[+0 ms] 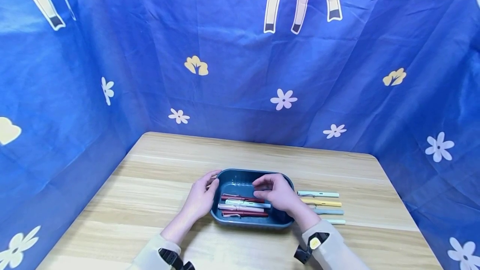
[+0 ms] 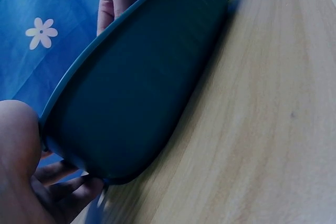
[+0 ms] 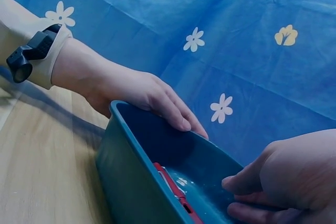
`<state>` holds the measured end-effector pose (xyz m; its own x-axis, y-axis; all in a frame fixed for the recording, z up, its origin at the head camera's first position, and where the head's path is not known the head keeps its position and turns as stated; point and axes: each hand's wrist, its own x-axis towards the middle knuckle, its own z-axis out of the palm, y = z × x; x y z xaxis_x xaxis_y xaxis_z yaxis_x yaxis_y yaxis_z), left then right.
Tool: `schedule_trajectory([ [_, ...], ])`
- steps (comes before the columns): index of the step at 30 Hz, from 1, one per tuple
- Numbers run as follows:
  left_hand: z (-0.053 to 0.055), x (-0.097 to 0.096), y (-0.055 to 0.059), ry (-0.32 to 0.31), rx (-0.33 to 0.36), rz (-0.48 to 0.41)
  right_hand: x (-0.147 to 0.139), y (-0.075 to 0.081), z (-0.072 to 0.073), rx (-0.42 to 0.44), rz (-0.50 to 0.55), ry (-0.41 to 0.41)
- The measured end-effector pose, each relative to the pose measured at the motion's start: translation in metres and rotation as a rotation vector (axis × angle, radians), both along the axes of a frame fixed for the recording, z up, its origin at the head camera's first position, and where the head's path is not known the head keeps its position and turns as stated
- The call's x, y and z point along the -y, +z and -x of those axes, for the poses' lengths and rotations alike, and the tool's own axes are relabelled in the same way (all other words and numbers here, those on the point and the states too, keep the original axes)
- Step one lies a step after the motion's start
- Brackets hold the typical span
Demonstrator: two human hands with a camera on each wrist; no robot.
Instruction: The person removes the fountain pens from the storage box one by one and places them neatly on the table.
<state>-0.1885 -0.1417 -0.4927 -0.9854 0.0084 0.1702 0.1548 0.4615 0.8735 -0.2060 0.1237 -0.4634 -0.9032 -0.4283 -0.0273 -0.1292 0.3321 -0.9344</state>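
A dark teal plastic bin (image 1: 240, 175) stands on the table with several pens in it. A dark red pen (image 1: 243, 198), a pale blue pen (image 1: 248, 204), a lilac pen (image 1: 241, 208) and a red pen (image 1: 245, 214) lie side by side there. At the bin's left end my left hand (image 1: 200, 195) grips the rim, thumb over the edge and fingers along the outer wall. My right hand (image 1: 277, 193) hovers over the bin's right part, fingers loosely bent, nothing seen between them. In the right wrist view, the red pen (image 3: 177, 192) lies left of its fingertips.
Right of the bin, partly behind my right wrist, lie a mint pen (image 1: 318, 194), a yellow pen (image 1: 322, 202), a blue pen (image 1: 329, 211) and a pale green pen (image 1: 336, 221). Blue patterned cloth (image 1: 240, 74) surrounds the wooden table (image 1: 157, 166).
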Motion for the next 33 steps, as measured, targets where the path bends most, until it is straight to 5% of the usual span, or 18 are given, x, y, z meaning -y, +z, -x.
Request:
schedule_trajectory([
  [18, -0.001, 0.000, -0.003, 0.004, -0.004, 0.002, 0.007, -0.010, 0.001, 0.042, -0.093, 0.023],
  [33, -0.003, 0.000, 0.000, 0.003, -0.014, -0.011, 0.017, -0.016, 0.002, -0.125, -0.328, 0.072],
])
